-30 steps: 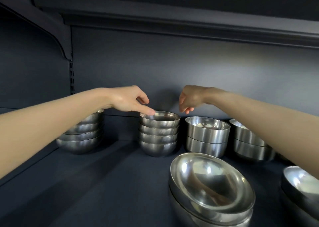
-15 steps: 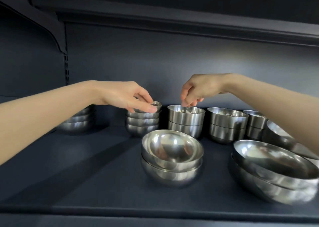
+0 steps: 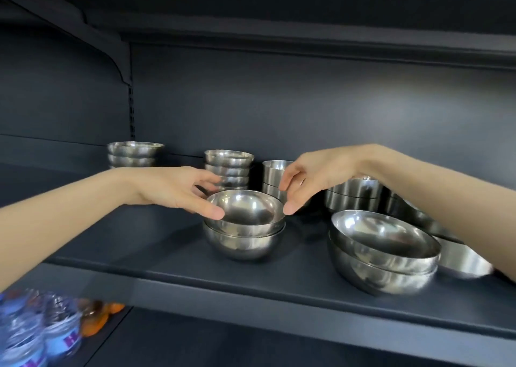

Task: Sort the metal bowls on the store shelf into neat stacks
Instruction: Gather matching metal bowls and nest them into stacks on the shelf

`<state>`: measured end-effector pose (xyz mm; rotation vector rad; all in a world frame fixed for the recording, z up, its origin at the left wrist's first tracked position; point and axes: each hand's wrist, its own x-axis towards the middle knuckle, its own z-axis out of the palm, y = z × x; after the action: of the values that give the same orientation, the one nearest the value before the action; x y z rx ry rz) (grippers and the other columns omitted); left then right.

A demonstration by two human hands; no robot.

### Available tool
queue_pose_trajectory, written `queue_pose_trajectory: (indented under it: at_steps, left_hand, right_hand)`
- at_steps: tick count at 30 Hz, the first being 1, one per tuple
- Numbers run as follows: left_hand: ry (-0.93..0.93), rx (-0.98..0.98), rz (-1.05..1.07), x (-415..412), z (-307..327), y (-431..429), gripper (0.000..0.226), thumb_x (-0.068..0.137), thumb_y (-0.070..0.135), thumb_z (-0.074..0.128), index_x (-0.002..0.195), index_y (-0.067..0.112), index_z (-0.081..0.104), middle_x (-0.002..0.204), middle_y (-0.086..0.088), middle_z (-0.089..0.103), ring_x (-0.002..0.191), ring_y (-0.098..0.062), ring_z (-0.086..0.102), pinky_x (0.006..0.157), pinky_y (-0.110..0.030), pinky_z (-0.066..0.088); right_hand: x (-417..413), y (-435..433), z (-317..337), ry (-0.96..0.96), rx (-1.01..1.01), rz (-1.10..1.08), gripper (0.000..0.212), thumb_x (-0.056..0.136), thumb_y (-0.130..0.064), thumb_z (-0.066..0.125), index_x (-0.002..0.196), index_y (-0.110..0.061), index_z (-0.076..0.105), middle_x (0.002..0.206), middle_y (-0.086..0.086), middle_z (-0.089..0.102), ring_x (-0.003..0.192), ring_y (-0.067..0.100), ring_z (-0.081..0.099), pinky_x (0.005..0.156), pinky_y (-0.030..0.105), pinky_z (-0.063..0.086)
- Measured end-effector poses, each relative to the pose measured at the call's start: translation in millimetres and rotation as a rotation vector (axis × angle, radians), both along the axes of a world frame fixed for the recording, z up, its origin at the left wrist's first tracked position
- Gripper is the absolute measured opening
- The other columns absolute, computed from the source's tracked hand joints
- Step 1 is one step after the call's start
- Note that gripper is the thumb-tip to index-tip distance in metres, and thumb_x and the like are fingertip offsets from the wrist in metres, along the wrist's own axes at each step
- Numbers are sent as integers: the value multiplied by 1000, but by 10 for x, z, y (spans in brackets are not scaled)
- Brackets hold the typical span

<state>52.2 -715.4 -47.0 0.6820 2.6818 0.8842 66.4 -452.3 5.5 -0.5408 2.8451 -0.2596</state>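
Dark shelf [image 3: 139, 252] is basically all steel bowls: small stacks [image 3: 229, 168] lined along the back, two-bowl stack [image 3: 245, 239] and wider stack [image 3: 382, 266] up front.

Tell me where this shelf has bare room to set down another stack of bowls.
Free: the front-left shelf, bordered by the left back stack and the middle two-bowl stack; also a narrower gap between that stack and the wide bowls. Crowded: the back row and the right end.
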Motion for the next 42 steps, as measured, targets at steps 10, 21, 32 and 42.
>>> queue_pose_trajectory:
  at_steps: [10, 21, 32, 42]
  left_hand:
    - [-77, -5, 34, 191, -138, 56, 43, 77, 16, 77, 116, 18, 59, 103, 13, 73, 103, -2, 65, 84, -14, 48]
    - [-68, 149, 11, 131, -252, 32, 40, 76, 9, 77, 113, 9, 61, 102, 4, 74, 97, -6, 68, 83, -16, 51]
    - [2, 213, -38, 28, -89, 12, 36, 74, 6, 78, 107, 10, 63, 96, 1, 76, 94, -7, 70, 79, -13, 51]
    - [114, 304, -139, 54, 265, 416, 81, 38, 42, 92, 107, 9, 64, 98, 3, 75, 98, -11, 69, 92, -25, 52]
  right_hand:
    - [-97, -129, -134, -61, 128, 2, 81, 64, -43, 84, 133, -20, 49, 105, -18, 66, 113, 6, 55, 110, 32, 36]
    - [-125, -201, -202, -182, 85, -24, 51, 70, -27, 82, 115, -10, 63, 110, -2, 72, 110, 7, 60, 108, 30, 40]
    - [-65, -130, -95, -119, -76, -40, 49, 71, -16, 82, 114, -3, 63, 110, 10, 70, 95, 14, 64, 102, 30, 45]
    - [385, 304, 263, 41, -160, -166, 62, 62, -29, 83, 115, -17, 54, 95, -6, 75, 89, 4, 66, 83, 22, 47]
